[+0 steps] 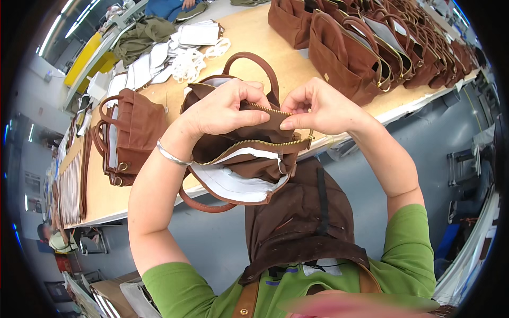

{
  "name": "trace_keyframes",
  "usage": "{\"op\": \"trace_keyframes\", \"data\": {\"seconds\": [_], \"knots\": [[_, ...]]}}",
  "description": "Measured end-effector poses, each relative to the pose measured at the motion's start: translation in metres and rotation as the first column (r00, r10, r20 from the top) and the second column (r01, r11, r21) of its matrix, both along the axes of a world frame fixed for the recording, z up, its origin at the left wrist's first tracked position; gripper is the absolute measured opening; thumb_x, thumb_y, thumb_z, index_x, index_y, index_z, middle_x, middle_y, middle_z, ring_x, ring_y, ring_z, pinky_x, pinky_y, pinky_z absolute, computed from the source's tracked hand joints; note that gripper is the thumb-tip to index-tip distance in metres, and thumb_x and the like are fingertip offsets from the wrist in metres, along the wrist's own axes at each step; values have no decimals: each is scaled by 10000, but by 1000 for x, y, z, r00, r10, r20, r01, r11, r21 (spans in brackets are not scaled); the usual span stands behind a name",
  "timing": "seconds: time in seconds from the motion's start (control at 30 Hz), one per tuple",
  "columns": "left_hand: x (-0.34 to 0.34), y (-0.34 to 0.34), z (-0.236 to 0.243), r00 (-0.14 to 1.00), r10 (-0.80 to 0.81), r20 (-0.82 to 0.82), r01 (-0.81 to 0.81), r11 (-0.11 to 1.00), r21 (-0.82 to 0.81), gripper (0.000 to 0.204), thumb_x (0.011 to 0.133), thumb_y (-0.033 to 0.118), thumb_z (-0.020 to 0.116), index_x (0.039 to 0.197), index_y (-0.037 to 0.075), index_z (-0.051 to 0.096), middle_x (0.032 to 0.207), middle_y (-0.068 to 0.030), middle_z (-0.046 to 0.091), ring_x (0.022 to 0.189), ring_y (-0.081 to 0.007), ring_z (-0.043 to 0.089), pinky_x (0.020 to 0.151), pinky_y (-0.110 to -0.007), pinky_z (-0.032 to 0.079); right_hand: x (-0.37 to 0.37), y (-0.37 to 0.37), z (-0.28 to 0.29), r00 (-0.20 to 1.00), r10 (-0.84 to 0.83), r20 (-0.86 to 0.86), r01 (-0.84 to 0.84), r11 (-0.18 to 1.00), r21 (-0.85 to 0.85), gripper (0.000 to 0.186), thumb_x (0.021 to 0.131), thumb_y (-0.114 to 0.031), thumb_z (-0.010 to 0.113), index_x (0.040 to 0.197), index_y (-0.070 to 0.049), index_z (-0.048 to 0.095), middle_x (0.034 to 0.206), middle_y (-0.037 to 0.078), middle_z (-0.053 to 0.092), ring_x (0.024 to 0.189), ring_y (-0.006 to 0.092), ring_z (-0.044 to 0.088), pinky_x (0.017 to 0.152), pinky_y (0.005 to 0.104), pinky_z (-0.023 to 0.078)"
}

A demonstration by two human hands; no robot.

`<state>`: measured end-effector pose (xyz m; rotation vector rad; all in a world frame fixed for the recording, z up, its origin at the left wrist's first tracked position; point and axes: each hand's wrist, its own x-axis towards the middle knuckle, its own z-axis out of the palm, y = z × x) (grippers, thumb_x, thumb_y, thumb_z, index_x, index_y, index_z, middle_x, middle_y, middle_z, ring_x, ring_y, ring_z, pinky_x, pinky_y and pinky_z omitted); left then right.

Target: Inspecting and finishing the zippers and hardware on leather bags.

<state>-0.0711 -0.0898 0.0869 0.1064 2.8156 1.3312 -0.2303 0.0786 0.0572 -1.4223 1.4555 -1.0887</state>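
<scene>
Your L hand (225, 108) & R hand (321, 108) are almost closed, thumbs vs. fingers, pinching the gold zip edge (273, 109) of the brown bag (265, 130), ctr of frame, mouth open, at the surface's (249, 32) near edge. 2nd bag (140, 127) mid-left; more bags (344, 58) upper R; white straps (188, 64) upper ctr-left.

There is room to pass above the pale wooden table (292, 64), between the open brown fabric handbag (269, 129) and the far-right row of brown handled handbags (347, 63); at left, one upright brown handbag (140, 127) blocks.
</scene>
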Motion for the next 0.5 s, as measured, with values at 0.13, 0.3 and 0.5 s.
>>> {"op": "trace_keyframes", "data": {"seconds": [0.13, 0.3, 0.5], "knots": [[0, -1, 3, 999, -2, 49, 0, 999, 40, 156, 815, 98, 643, 921, -10, 679, 776, -29, 506, 760, -126, 493, 690, -278, 396, -2, -1, -2, 999, 10, 31, -10, 1000, 2, 134, 764, -70, 778, 800, 3, 671, 682, -48, 585, 607, 13, 464, 546, 196, 376], [-3, -2, 5, 1000, -6, 28, 7, 1000, -9, 176, 810, 102, 625, 934, -13, 674, 794, -35, 522, 763, -132, 500, 689, -277, 405, -3, -1, 0, 999, 21, -26, -22, 999, -28, 154, 788, -123, 768, 787, -18, 655, 694, -58, 576, 616, 10, 447, 561, 188, 365], [-4, -1, 0, 999, 25, 46, -27, 999, 43, 142, 798, 100, 661, 856, -29, 644, 712, -23, 447, 685, -131, 417, 656, -289, 347, 0, -6, -4, 1000, -9, -13, 8, 1000, -14, 175, 799, -153, 772, 798, -19, 659, 684, -54, 573, 641, 18, 468, 593, 195, 383]]}}
